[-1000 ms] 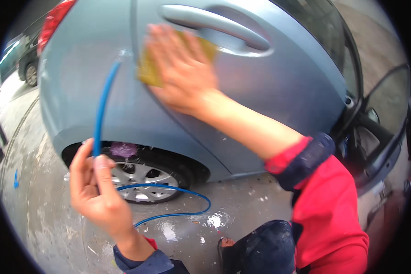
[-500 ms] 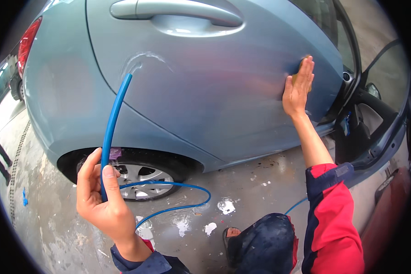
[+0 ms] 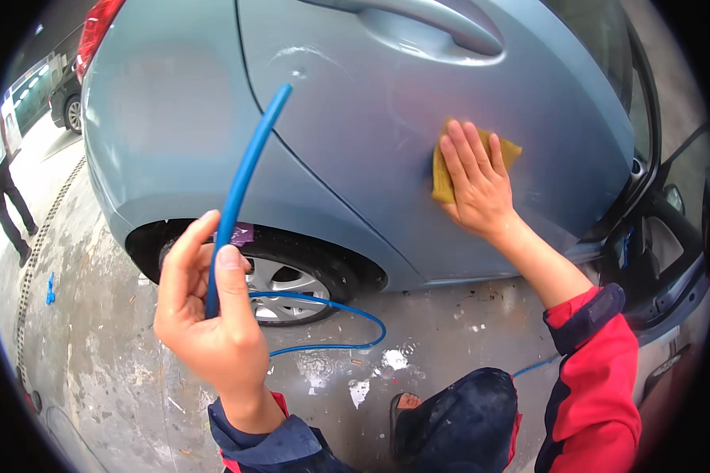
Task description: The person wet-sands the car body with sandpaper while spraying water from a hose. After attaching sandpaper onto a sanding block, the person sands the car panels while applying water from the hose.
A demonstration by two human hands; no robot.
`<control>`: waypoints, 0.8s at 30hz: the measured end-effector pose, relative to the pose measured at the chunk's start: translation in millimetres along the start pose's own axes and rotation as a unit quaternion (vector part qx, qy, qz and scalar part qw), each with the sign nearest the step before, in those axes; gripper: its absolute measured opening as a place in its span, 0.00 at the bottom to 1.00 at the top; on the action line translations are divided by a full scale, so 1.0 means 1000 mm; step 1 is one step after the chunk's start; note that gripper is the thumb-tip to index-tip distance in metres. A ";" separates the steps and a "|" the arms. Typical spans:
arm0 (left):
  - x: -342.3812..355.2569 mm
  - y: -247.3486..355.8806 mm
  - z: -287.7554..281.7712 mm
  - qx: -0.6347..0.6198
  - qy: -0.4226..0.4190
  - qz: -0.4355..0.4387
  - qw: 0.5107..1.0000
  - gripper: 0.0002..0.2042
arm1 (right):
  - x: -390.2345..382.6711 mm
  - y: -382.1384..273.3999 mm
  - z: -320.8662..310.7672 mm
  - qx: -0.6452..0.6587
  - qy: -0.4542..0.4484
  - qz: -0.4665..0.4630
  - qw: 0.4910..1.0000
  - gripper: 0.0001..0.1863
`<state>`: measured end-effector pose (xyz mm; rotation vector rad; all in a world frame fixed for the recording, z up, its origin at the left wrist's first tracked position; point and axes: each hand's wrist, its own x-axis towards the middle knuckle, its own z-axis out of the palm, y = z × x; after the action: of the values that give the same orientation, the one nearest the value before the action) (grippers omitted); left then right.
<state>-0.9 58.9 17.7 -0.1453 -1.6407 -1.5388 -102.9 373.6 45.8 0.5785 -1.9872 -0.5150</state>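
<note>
The left hand [image 3: 221, 323] pinches a blue hose [image 3: 248, 169] between thumb and fingers, apparently to aim its tip at the grey-blue rear car door [image 3: 363, 165]. The right hand [image 3: 479, 189], fingers extended and slightly parted, flattens a yellow sheet [image 3: 442, 177] against that door, probably spreading pressure evenly.

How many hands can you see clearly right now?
2: the left hand holds a blue hose, and the right hand lies flat on a yellow cloth against the car door. Hands of the person at far left may be hidden.
</note>
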 end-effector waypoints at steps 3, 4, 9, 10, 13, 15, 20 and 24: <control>0.001 0.003 -0.005 -0.017 0.032 -0.010 0.999 0.13 | 0.030 -0.030 0.010 0.065 0.031 0.038 0.997 0.47; 0.002 0.003 -0.003 -0.016 0.036 0.013 0.999 0.13 | 0.060 -0.047 0.010 0.108 0.010 -0.037 0.993 0.46; -0.003 0.004 0.002 -0.016 0.071 -0.002 0.997 0.13 | 0.100 -0.076 0.009 0.169 0.000 -0.119 0.978 0.52; -0.002 0.005 -0.003 -0.011 0.049 0.002 0.999 0.13 | 0.089 -0.066 0.002 0.147 -0.039 -0.116 0.982 0.49; 0.001 0.009 -0.021 -0.018 0.006 0.012 1.000 0.14 | 0.053 -0.053 0.008 0.043 -0.017 -0.110 0.993 0.48; 0.001 0.010 -0.023 -0.027 -0.009 0.000 1.000 0.14 | 0.055 -0.055 0.013 0.063 0.026 -0.076 0.995 0.47; -0.003 0.008 0.000 -0.027 0.013 -0.007 1.000 0.13 | 0.081 -0.055 0.014 0.143 0.010 -0.128 0.981 0.52; 0.000 0.011 -0.006 -0.050 0.013 0.002 0.999 0.13 | 0.008 -0.021 0.010 0.017 -0.002 -0.092 0.996 0.47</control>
<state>8.8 56.9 25.3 -0.1811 -1.5421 -1.6150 -110.8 352.9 34.7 0.7876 -1.9593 -0.5958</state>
